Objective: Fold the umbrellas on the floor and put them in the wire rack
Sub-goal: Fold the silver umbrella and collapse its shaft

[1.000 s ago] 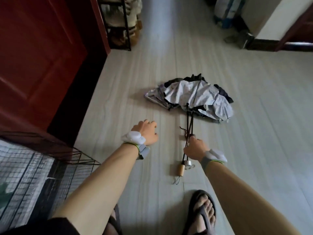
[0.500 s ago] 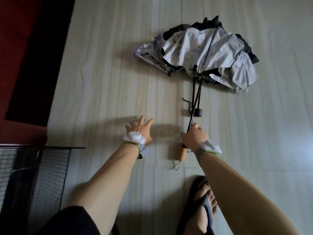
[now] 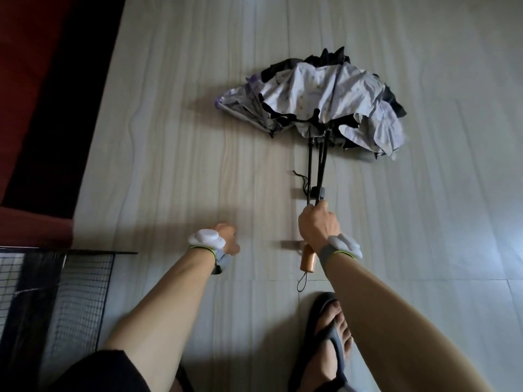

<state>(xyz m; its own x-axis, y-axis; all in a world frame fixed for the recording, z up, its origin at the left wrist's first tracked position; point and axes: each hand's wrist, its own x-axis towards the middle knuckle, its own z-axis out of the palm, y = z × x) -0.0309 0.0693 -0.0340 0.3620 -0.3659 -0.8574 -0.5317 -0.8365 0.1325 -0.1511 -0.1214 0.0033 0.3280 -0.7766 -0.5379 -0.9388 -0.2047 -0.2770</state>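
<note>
Wooden handle (image 3: pixel 308 260) juts out below the right grip (image 3: pixel 318 224), whose fingers now curl round the shaft (image 3: pixel 321 168); half a second ago it only rested there. The left grip (image 3: pixel 227 239), spread then, is blurred, so I cannot tell its state. The umbrella (image 3: pixel 325 100) lies mid-floor (image 3: pixel 169 137), its canopy crumpled and ready to collapse. The wire rack (image 3: pixel 70 278) waits at the floor's left edge.

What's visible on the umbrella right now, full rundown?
The umbrella is a compact folding type, its canopy collapsed but loose and crumpled: pale lilac printed fabric with black underside. The canopy lies on the floor, at the far end from the person. Thin dark shaft and ribs run back to a light wooden handle with a cord loop at its end. The right hand grips the shaft just above the handle.
</note>
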